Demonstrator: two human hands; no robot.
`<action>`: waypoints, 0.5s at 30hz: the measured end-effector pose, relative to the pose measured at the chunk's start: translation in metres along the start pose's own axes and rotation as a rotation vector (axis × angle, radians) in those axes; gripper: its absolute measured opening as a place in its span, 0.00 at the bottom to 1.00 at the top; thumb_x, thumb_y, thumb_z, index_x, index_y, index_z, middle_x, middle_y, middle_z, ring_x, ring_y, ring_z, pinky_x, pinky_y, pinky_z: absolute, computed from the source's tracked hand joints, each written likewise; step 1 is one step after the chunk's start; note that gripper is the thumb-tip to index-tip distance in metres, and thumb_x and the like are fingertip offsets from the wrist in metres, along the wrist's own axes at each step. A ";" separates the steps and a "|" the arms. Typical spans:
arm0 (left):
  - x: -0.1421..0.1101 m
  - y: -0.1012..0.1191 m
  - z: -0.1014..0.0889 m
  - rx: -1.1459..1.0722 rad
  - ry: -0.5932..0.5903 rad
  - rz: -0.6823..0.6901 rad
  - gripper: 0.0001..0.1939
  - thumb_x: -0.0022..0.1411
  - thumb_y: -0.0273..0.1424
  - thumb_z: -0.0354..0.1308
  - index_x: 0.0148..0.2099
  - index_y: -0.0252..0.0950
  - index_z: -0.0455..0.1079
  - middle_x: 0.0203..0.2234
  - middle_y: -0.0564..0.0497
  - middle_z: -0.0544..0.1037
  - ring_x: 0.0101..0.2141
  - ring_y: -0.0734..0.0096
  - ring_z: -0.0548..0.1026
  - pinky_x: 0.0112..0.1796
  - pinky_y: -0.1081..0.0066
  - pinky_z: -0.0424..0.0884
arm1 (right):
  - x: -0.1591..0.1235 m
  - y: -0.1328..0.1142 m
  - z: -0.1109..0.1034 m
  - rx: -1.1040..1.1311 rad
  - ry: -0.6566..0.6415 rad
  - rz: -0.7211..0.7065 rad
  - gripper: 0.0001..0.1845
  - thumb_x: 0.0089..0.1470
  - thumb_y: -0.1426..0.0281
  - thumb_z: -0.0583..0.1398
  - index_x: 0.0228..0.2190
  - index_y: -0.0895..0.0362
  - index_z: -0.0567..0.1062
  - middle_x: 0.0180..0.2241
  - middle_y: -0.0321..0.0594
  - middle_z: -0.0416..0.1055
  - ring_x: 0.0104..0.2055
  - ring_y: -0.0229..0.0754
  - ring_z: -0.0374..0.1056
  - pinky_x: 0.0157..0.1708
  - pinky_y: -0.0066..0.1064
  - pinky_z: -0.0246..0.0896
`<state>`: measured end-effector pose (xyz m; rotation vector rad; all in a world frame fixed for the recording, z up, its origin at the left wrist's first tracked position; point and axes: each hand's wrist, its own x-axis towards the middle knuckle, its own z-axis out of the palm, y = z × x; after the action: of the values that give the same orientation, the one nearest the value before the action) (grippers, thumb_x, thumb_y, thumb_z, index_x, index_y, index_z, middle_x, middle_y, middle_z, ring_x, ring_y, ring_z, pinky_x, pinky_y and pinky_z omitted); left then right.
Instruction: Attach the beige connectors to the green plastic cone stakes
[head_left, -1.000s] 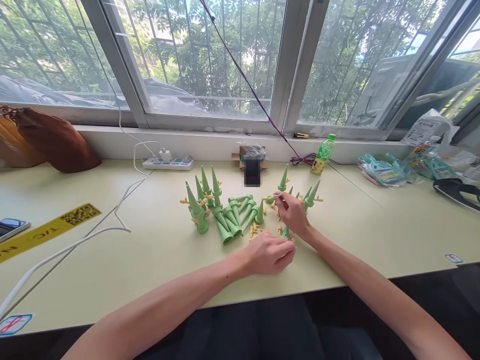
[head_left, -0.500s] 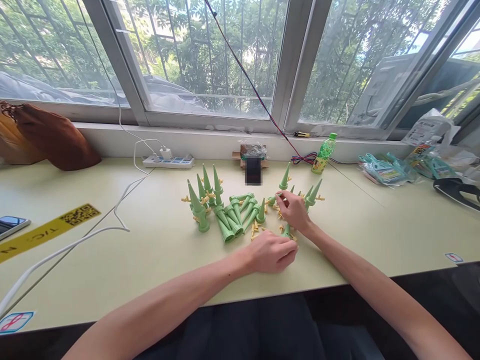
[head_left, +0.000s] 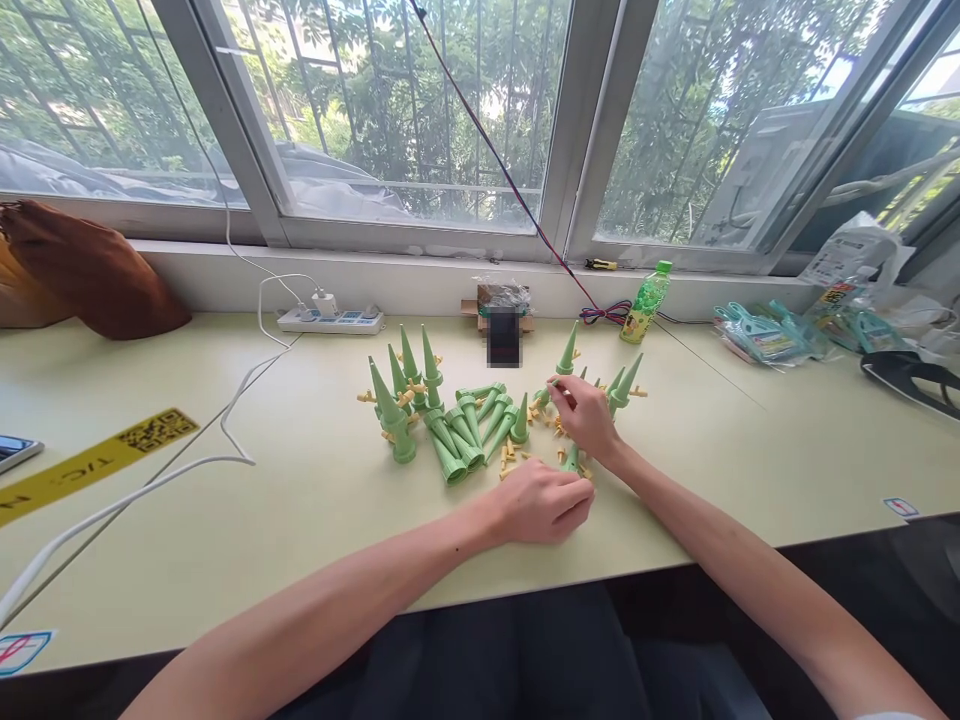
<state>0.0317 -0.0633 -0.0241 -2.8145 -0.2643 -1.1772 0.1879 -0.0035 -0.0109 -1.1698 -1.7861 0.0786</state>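
My left hand (head_left: 544, 502) is closed near the table's front edge around a green plastic watering spike (head_left: 572, 460), mostly hidden by the fingers. Beyond it, my right hand (head_left: 586, 412) pinches a small green piece (head_left: 553, 382) between thumb and fingertips; its exact shape is too small to tell. Several loose yellow valve pieces (head_left: 510, 456) lie between the hands and the pile. Left of them, several green cone-shaped spikes (head_left: 466, 425) lie side by side. Upright spikes with yellow valves stand in a left group (head_left: 401, 440) and a right group (head_left: 621, 390).
At the back stand a small open box (head_left: 504, 298), a power strip (head_left: 330, 320) with white cables, and a green drink bottle (head_left: 646, 305). Bagged teal items (head_left: 765, 335) lie far right. A brown pouch (head_left: 112, 270) and a phone (head_left: 16, 452) are on the left.
The view has shifted slightly. Both hands keep nearly the same places and grips, with only a slight movement of the right fingertips.
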 end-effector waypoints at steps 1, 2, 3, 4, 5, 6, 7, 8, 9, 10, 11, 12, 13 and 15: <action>0.000 0.000 0.000 0.002 -0.005 0.000 0.14 0.64 0.25 0.47 0.25 0.36 0.56 0.16 0.57 0.58 0.16 0.80 0.54 0.20 0.71 0.46 | 0.000 0.001 0.000 -0.005 -0.013 0.000 0.15 0.65 0.63 0.52 0.37 0.58 0.74 0.34 0.44 0.75 0.31 0.41 0.69 0.33 0.32 0.64; 0.000 0.000 0.000 0.004 -0.009 0.000 0.14 0.64 0.25 0.47 0.25 0.36 0.56 0.16 0.57 0.58 0.16 0.80 0.54 0.20 0.71 0.46 | 0.000 0.002 0.001 -0.012 -0.019 0.001 0.14 0.65 0.63 0.52 0.37 0.58 0.74 0.34 0.44 0.74 0.31 0.42 0.69 0.33 0.32 0.64; 0.000 0.000 0.001 0.005 -0.010 0.000 0.14 0.64 0.25 0.47 0.25 0.36 0.56 0.16 0.57 0.58 0.16 0.80 0.54 0.20 0.71 0.46 | 0.001 0.002 0.001 -0.021 -0.020 0.004 0.14 0.65 0.63 0.52 0.36 0.57 0.73 0.33 0.44 0.74 0.31 0.42 0.68 0.32 0.32 0.63; -0.001 -0.001 0.001 0.004 -0.008 -0.001 0.14 0.64 0.25 0.48 0.25 0.36 0.56 0.16 0.57 0.58 0.16 0.80 0.54 0.20 0.71 0.46 | 0.001 0.002 0.001 -0.029 -0.016 0.008 0.14 0.65 0.63 0.52 0.35 0.57 0.73 0.32 0.43 0.73 0.30 0.41 0.67 0.32 0.32 0.63; -0.001 -0.001 0.001 0.001 -0.006 -0.002 0.14 0.64 0.25 0.48 0.25 0.36 0.56 0.16 0.57 0.58 0.16 0.80 0.54 0.20 0.71 0.46 | 0.000 0.002 0.001 -0.038 -0.012 0.013 0.15 0.65 0.63 0.51 0.33 0.57 0.72 0.30 0.42 0.73 0.29 0.41 0.66 0.32 0.32 0.62; -0.001 -0.001 0.001 -0.002 -0.004 -0.002 0.14 0.64 0.25 0.48 0.25 0.36 0.56 0.16 0.57 0.59 0.16 0.80 0.54 0.20 0.71 0.46 | 0.000 0.002 0.001 -0.046 -0.007 0.018 0.15 0.65 0.62 0.51 0.32 0.57 0.71 0.29 0.41 0.72 0.28 0.40 0.65 0.31 0.31 0.61; -0.001 -0.001 0.001 -0.005 -0.004 -0.001 0.14 0.64 0.25 0.48 0.25 0.36 0.55 0.16 0.57 0.59 0.16 0.80 0.54 0.20 0.71 0.46 | 0.000 0.002 0.001 -0.054 -0.004 0.024 0.15 0.65 0.62 0.51 0.30 0.56 0.71 0.28 0.40 0.71 0.27 0.40 0.64 0.31 0.31 0.60; -0.001 -0.001 0.000 -0.006 -0.008 -0.001 0.14 0.64 0.25 0.48 0.25 0.36 0.55 0.16 0.57 0.59 0.16 0.80 0.54 0.20 0.71 0.46 | 0.000 0.002 0.001 -0.062 0.000 0.030 0.16 0.65 0.62 0.51 0.29 0.56 0.70 0.27 0.40 0.70 0.26 0.39 0.63 0.30 0.31 0.59; -0.001 -0.001 0.000 -0.006 -0.013 -0.001 0.14 0.64 0.25 0.48 0.25 0.36 0.55 0.16 0.57 0.59 0.16 0.80 0.54 0.20 0.71 0.46 | 0.000 0.002 0.001 -0.069 0.006 0.036 0.16 0.65 0.61 0.51 0.29 0.56 0.69 0.26 0.39 0.70 0.25 0.39 0.62 0.29 0.31 0.59; -0.001 0.000 0.000 -0.004 -0.019 -0.001 0.14 0.64 0.25 0.47 0.25 0.36 0.55 0.16 0.57 0.58 0.16 0.80 0.54 0.20 0.71 0.46 | 0.000 0.002 0.001 -0.074 0.012 0.041 0.17 0.65 0.60 0.51 0.28 0.56 0.69 0.26 0.39 0.69 0.25 0.39 0.62 0.29 0.31 0.58; -0.001 0.000 0.000 -0.003 -0.023 -0.002 0.14 0.64 0.26 0.47 0.25 0.36 0.55 0.16 0.57 0.58 0.16 0.79 0.54 0.20 0.71 0.46 | 0.000 0.003 0.001 -0.078 0.018 0.045 0.17 0.65 0.60 0.51 0.28 0.56 0.69 0.25 0.38 0.69 0.24 0.39 0.61 0.28 0.31 0.58; -0.001 0.000 0.000 -0.003 -0.024 -0.002 0.14 0.65 0.26 0.47 0.25 0.36 0.55 0.16 0.57 0.58 0.16 0.79 0.54 0.20 0.71 0.46 | 0.000 0.003 0.001 -0.079 0.021 0.050 0.17 0.65 0.59 0.51 0.28 0.56 0.69 0.25 0.38 0.69 0.24 0.38 0.61 0.28 0.30 0.57; -0.001 0.000 0.000 -0.005 -0.024 -0.003 0.14 0.65 0.26 0.47 0.25 0.36 0.55 0.16 0.57 0.58 0.16 0.79 0.54 0.20 0.71 0.46 | 0.000 0.004 0.001 -0.080 0.022 0.055 0.18 0.65 0.59 0.51 0.28 0.56 0.69 0.24 0.37 0.68 0.23 0.38 0.60 0.27 0.30 0.57; -0.001 0.000 0.000 -0.013 -0.022 -0.004 0.14 0.64 0.26 0.47 0.25 0.36 0.55 0.16 0.57 0.58 0.16 0.80 0.54 0.20 0.71 0.46 | 0.000 0.005 0.000 -0.079 0.018 0.067 0.18 0.65 0.58 0.51 0.28 0.56 0.69 0.22 0.36 0.67 0.21 0.38 0.60 0.26 0.30 0.57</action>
<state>0.0314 -0.0629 -0.0249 -2.8408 -0.2653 -1.1542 0.1908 -0.0007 -0.0133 -1.2827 -1.7478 0.0371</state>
